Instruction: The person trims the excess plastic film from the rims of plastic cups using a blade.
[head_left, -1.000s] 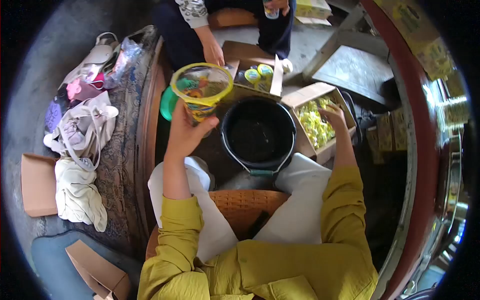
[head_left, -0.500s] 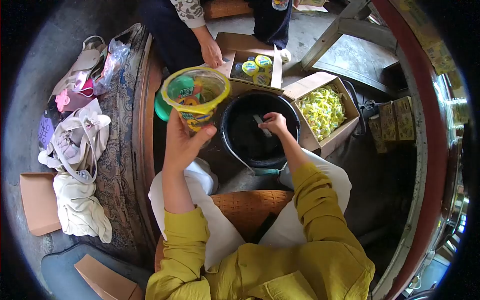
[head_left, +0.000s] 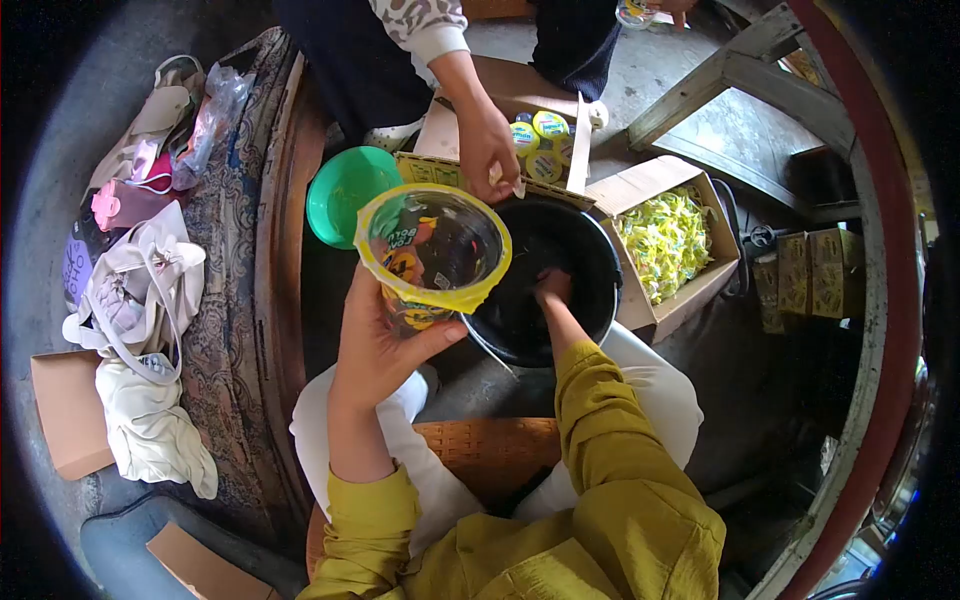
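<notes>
My left hand [head_left: 375, 345] is closed around a clear plastic cup [head_left: 425, 290] with a yellow rim and coloured printing, held up with its open top toward me. The cup looks empty inside. My right hand [head_left: 553, 284] reaches down into a black bucket [head_left: 612, 250]. Its fingers are lost in the dark interior, so what they hold, if anything, does not show. Close behind the cup is another person's hand [head_left: 487, 150], with a small pale scrap at its fingertips.
A green bowl [head_left: 345, 190] lies left of the cup. Behind the bucket, a cardboard box [head_left: 440, 130] holds several lidded cups [head_left: 545, 165]. Right of the bucket, another box [head_left: 690, 295] is full of yellow-and-white wrapped pieces [head_left: 665, 240]. Bags [head_left: 150, 270] lie on the patterned surface at left.
My right hand has gone lower into the bucket; the pale flat piece it held is out of sight. The cup is nearer the middle. The other person's hand has come forward.
</notes>
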